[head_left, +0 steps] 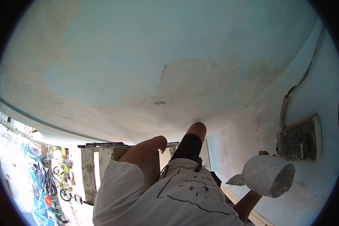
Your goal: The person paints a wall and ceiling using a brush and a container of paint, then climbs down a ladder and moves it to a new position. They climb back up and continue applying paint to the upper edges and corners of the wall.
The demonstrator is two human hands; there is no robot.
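My right hand (264, 153) grips a white, rounded plastic container (260, 174) with an open, uneven mouth, smeared whitish inside. Only fingertips show past its upper edge; the palm is hidden behind it. A pale pointed piece (235, 180) sticks out from the container's left side. My left hand (160, 142) is bent over with curled fingers, beside the top of a worn ladder-like stand (89, 175). What it holds, if anything, is hidden. In front of me spreads a pale blue wall (139, 41) with peeled, greyish patches (199, 77).
An electric meter box (300, 139) is fixed to the right wall, with a conduit and a dark cable (309, 67) running up from it. My bare knee (197, 130) is close to the wall. Bicycles (51, 182) and blue sheeting (41, 203) lie far below on the left.
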